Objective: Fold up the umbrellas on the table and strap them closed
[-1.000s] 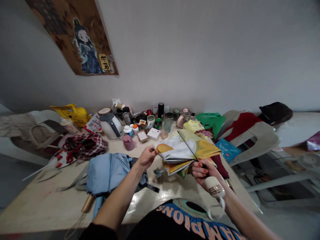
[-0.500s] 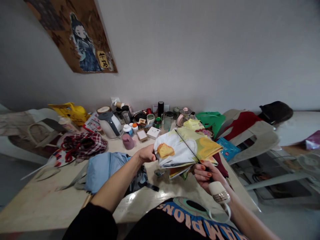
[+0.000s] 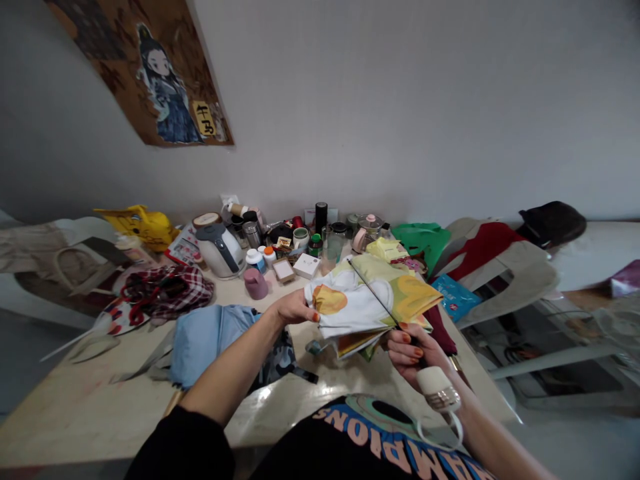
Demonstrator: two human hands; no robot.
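A folded umbrella (image 3: 373, 303) with white, yellow and orange panels is held over the table (image 3: 90, 407). My right hand (image 3: 413, 353) is closed round its shaft just above the cream handle (image 3: 434, 387), which has a metal band and a wrist loop. My left hand (image 3: 295, 308) pinches the edge of a white canopy fold at the umbrella's left side. A thin dark rib runs across the top of the canopy.
A light blue folded umbrella (image 3: 210, 340) lies on the table to the left. Behind stand a white kettle (image 3: 217, 250), a pink cup (image 3: 256, 283), jars, bottles and small boxes. Plaid cloth (image 3: 165, 287) lies at left; a chair with clothes (image 3: 500, 267) stands at right.
My left hand has shifted slightly along the canopy edge, gathering the white fold closer. The right hand and handle have dropped a little toward me.
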